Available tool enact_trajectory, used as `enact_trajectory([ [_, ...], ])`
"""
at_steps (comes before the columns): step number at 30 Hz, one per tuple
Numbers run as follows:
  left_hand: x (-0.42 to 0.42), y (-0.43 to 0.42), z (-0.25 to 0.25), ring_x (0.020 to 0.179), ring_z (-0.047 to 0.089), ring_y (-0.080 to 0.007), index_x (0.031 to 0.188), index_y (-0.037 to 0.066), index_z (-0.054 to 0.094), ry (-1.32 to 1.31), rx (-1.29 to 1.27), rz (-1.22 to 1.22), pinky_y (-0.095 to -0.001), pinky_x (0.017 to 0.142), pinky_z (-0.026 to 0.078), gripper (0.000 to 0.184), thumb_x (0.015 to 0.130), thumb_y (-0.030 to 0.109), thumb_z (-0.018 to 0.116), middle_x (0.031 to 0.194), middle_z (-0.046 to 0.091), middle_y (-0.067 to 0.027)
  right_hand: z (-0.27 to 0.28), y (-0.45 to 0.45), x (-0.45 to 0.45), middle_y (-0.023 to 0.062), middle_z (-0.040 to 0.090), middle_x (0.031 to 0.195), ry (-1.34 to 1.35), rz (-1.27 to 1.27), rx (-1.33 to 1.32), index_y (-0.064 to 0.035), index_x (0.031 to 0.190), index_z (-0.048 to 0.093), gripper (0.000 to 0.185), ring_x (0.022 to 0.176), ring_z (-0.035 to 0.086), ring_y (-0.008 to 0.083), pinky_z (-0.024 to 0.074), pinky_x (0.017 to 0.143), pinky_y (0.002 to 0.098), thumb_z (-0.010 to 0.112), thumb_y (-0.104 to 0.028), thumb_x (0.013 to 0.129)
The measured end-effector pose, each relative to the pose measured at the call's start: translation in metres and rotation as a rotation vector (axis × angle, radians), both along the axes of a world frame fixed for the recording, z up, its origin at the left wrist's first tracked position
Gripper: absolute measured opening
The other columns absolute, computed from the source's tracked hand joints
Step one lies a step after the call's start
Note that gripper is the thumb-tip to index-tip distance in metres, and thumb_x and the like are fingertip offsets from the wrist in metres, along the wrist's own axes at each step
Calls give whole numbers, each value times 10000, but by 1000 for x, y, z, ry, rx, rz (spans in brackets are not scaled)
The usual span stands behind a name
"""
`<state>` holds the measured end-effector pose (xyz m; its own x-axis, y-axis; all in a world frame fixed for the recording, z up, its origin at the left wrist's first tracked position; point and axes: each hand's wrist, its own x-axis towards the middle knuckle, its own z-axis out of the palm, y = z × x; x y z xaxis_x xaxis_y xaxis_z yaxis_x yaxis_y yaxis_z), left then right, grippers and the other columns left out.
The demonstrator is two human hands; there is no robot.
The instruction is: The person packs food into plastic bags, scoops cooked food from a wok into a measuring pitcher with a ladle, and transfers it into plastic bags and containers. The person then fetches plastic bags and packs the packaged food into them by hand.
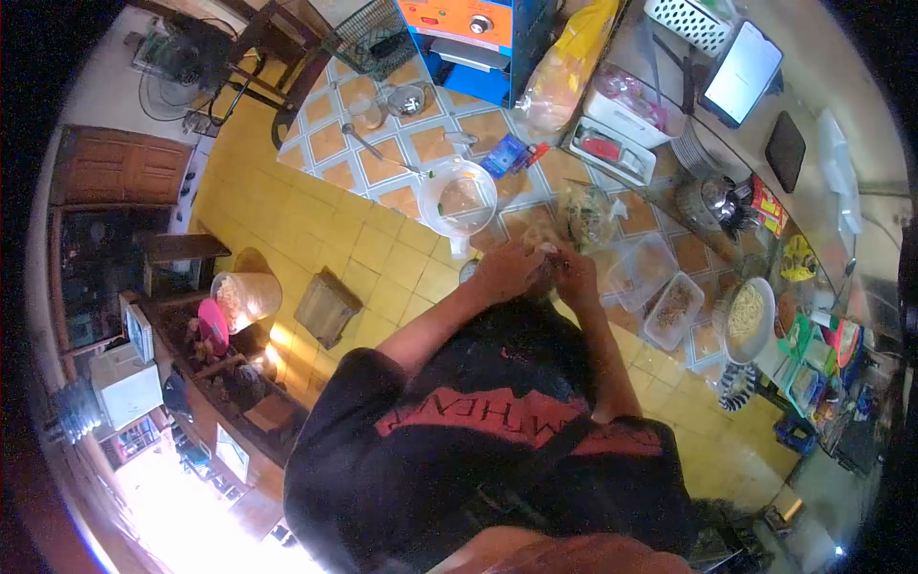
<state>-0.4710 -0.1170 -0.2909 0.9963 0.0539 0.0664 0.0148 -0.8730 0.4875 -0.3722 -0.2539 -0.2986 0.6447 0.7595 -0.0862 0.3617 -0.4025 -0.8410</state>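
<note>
My left hand [514, 270] and my right hand [575, 279] meet at the near edge of the tiled table, close to my body. Fingers of both are bent and closed together around something small; a pale, translucent, crumpled bit [543, 233] shows just beyond them, and its kind is unclear. Just past my right hand lies a clear plastic bag [585, 216] with something inside. A clear plastic measuring jug [458, 198] stands beyond my left hand, its handle toward me. To the right of my right hand are a clear plastic tub [643, 271] and another tub with brown bits [675, 311].
A blue and orange machine [478, 53] stands at the back. Nearby are a blue packet [507, 155], a ladle [378, 148], a white box [612, 151] and a phone [741, 74]. A bowl of pale pieces [748, 320] is at right; a wooden stool [328, 306] stands on the floor.
</note>
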Motion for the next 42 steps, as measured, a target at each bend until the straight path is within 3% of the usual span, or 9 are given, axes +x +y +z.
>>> enact_trajectory([
  [7,12,5,-47,798,570,-343,954,53,550,-112,-50,98,-449,677,461,256,767,225,581,882,568,-160,-33,24,-1,134,592,756,-162,-387,291,-11,821,590,216,699,578,270,446,646,365,657,-213,786],
  [11,18,17,-58,809,573,-326,910,39,552,50,-166,121,-431,676,461,235,754,206,606,886,570,-164,-49,36,9,115,568,706,-167,-367,67,-8,759,569,235,672,563,240,437,630,359,673,-219,772],
  [14,16,18,-75,813,583,-318,875,36,570,-147,-204,226,-401,674,463,179,757,160,622,838,573,-156,-62,45,9,113,559,687,-98,-394,164,-8,757,579,230,653,549,238,430,614,353,690,-209,755],
  [17,16,20,-68,806,591,-320,891,42,583,-196,-419,308,-383,687,467,170,756,131,635,805,584,-141,-76,46,22,108,574,698,-83,-230,251,-11,788,604,212,662,558,238,436,627,344,683,-205,763],
  [19,17,20,-70,792,595,-317,899,47,594,-260,-349,340,-373,694,468,160,757,111,629,814,600,-129,-68,49,30,115,608,749,-462,-8,445,-18,822,620,194,667,574,238,447,643,327,675,-197,772],
  [25,18,19,-72,773,589,-308,901,47,603,-209,-442,397,-369,691,465,155,764,117,627,834,604,-136,-59,54,31,122,641,850,156,-123,163,-37,841,632,113,801,600,269,456,732,356,657,-122,771],
  [29,16,17,-63,786,594,-309,916,53,610,-168,-507,484,-371,695,465,167,775,142,625,839,606,-136,-62,55,29,116,644,862,-326,12,199,-43,875,644,120,842,597,277,451,758,374,652,-95,766],
  [31,17,17,-67,645,564,-265,839,29,598,-262,-487,499,-370,604,453,121,771,130,601,768,579,-139,-61,53,39,122,648,879,-473,232,392,-45,899,653,152,844,603,280,454,764,376,660,-81,751],
  [42,16,21,-59,683,599,-253,881,82,634,-147,-732,518,-367,624,479,166,766,199,609,807,602,-102,-33,58,63,134,639,829,-271,523,206,-15,813,632,145,780,605,298,459,730,372,650,-78,684],
])
